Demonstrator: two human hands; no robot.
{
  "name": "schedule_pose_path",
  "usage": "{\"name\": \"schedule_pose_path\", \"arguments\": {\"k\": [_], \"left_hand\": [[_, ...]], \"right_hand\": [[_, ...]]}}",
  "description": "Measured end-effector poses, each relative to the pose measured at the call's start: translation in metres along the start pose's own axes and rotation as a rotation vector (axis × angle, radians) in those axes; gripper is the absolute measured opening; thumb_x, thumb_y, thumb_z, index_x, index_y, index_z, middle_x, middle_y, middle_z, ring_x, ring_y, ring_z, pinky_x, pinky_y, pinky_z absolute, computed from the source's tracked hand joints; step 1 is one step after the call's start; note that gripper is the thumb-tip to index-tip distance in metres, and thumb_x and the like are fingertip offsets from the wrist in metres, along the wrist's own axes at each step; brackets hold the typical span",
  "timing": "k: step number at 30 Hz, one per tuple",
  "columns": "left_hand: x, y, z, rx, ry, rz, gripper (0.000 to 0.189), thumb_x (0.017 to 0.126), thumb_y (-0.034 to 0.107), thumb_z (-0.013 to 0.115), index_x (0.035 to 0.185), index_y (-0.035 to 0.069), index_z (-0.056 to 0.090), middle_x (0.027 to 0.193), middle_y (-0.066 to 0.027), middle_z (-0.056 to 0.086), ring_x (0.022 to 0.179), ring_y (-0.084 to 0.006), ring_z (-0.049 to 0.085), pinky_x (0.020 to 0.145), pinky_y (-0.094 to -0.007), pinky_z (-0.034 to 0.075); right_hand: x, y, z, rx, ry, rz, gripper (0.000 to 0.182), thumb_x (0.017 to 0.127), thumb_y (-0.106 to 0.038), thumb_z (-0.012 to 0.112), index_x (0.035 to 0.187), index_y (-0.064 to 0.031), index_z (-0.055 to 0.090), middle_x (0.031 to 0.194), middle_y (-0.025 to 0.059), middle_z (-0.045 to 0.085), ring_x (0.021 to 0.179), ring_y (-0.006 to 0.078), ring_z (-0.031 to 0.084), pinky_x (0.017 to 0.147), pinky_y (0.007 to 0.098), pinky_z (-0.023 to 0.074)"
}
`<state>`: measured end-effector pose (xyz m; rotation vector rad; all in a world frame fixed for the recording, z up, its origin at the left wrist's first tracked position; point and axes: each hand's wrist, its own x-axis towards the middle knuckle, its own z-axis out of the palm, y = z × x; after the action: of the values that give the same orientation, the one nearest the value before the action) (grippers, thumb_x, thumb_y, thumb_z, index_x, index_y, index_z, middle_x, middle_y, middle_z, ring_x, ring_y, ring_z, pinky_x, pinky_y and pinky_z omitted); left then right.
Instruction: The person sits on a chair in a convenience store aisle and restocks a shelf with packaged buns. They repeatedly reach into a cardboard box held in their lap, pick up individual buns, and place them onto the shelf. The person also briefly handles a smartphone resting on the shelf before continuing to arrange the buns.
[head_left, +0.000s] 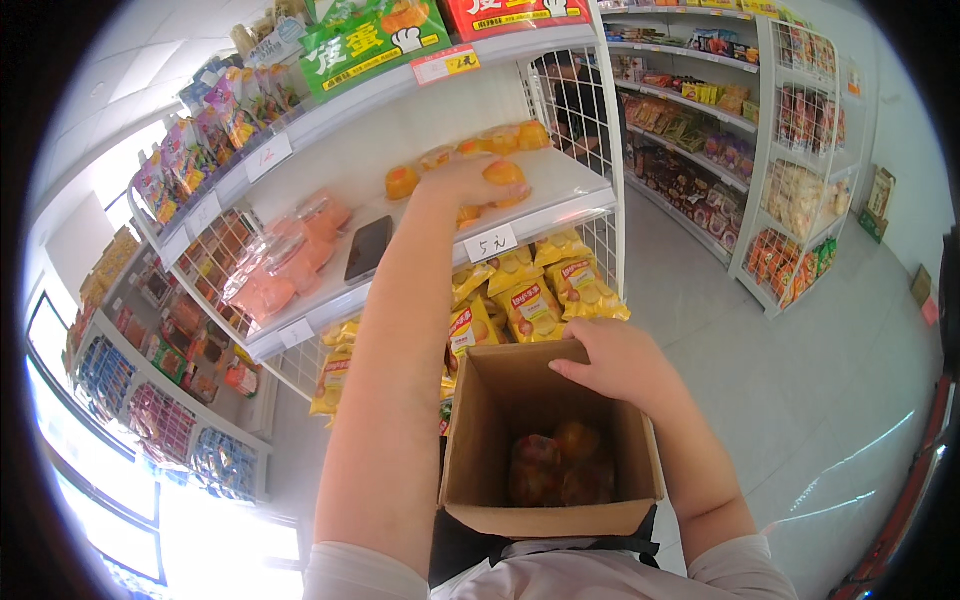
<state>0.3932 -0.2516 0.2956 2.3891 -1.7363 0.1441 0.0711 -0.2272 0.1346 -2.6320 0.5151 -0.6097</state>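
Note:
My left hand (459, 182) reaches onto the middle shelf (559, 176). Its fingers curve around an orange, clear-wrapped cup (504, 174), which looks like fruit jelly. More orange cups (517, 137) stand in a row behind it, and one orange cup (402, 182) sits left of my wrist. My right hand (619, 365) grips the far rim of an open cardboard box (551, 517) held against my body. Several wrapped cups (536, 457) lie at the shaded bottom of the box, some orange and some reddish.
Pink wrapped cups (277, 251) and a dark smartphone (369, 249) lie on the same shelf, left of my forearm. Yellow Lay's chip bags (529, 304) fill the wire rack below. Green packs (375, 45) line the shelf above. A person (581, 101) is behind the wire side panel.

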Motion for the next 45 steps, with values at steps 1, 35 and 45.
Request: {"name": "schedule_pose_path", "arguments": {"k": [1,35,45], "left_hand": [[0.001,-0.002,0.001,-0.018,-0.013,0.007,0.104,0.077,0.087,0.073,0.151,0.014,0.065,0.153,-0.0179,0.065,0.148,-0.0401,0.054,0.121,-0.0496,0.043],[-0.018,-0.03,0.012,0.2,0.28,0.043,0.1,0.081,0.084,0.071,0.149,0.012,0.07,0.147,-0.0223,0.068,0.14,-0.0359,0.061,0.117,-0.0463,0.049],[-0.044,-0.029,0.009,0.119,0.208,0.053,0.096,0.083,0.082,0.072,0.151,0.014,0.066,0.149,-0.0177,0.067,0.133,-0.0365,0.067,0.111,-0.0468,0.053]], "right_hand": [[0.001,0.001,0.002,0.0,-0.003,0.002,0.045,0.096,-0.044,0.077,0.112,-0.0042,0.065,0.105,0.0175,0.076,0.104,0.0403,0.072,0.087,0.0518,0.0575],[0.008,0.008,-0.002,0.0,-0.102,0.078,0.05,0.098,-0.049,0.074,0.121,-0.005,0.068,0.116,0.0176,0.076,0.112,0.0402,0.071,0.093,0.0501,0.0571],[0.007,0.013,0.006,-0.011,-0.004,0.001,0.045,0.096,-0.045,0.076,0.112,-0.0044,0.064,0.105,0.0179,0.077,0.103,0.0413,0.073,0.087,0.0524,0.0583]]}}
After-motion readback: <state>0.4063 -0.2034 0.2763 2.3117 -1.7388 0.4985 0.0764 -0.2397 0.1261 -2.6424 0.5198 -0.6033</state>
